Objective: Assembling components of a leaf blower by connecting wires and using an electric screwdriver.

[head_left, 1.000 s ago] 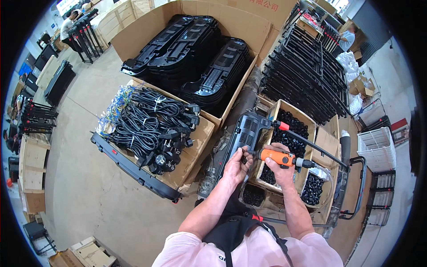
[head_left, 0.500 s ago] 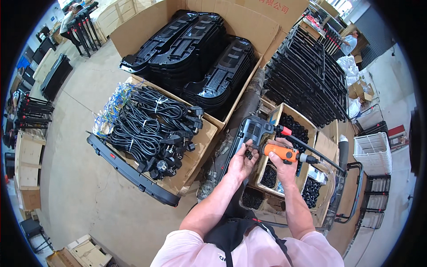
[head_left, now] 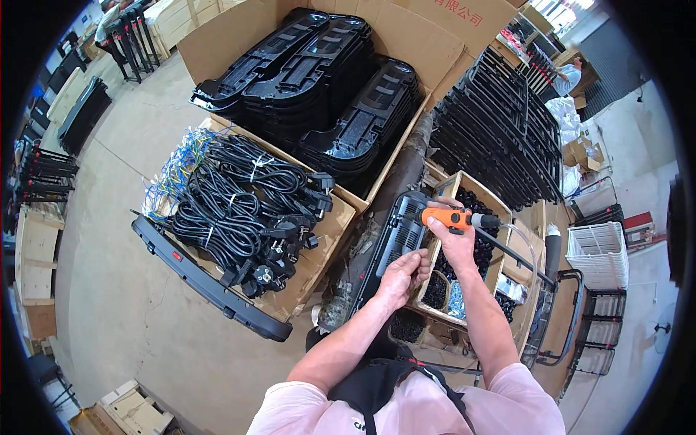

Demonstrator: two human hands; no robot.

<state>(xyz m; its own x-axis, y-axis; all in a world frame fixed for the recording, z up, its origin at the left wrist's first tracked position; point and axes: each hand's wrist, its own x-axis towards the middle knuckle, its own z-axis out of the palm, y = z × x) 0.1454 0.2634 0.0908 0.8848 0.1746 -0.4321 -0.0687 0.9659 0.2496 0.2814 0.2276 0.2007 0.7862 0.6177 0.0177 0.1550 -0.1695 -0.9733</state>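
Note:
My right hand [head_left: 457, 248] grips an orange power screwdriver [head_left: 444, 219] with a black-and-grey rear end. The screwdriver's front end is over the far part of a long black plastic housing [head_left: 407, 230] with slotted vents; whether its tip touches cannot be told. My left hand [head_left: 403, 278] is beside the near part of the housing, its fingers curled together; what they hold, if anything, is hidden. Beneath my right arm, an open box [head_left: 429, 310] holds small black parts [head_left: 435, 288] and blue-silver small pieces [head_left: 456, 300].
Bundled black power cords [head_left: 239, 196] lie on a carton to the left, beside a long black bar [head_left: 210, 279]. Stacked black plastic panels [head_left: 312, 65] fill a large carton [head_left: 406, 148] beyond. Black metal frames [head_left: 500, 130] stand far right. A clear hose [head_left: 533, 250] hangs behind the screwdriver.
My right hand has moved the screwdriver away from me and slightly left, over the housing's far part. My left hand has drawn back toward me, apart from the screwdriver, its fingers now curled.

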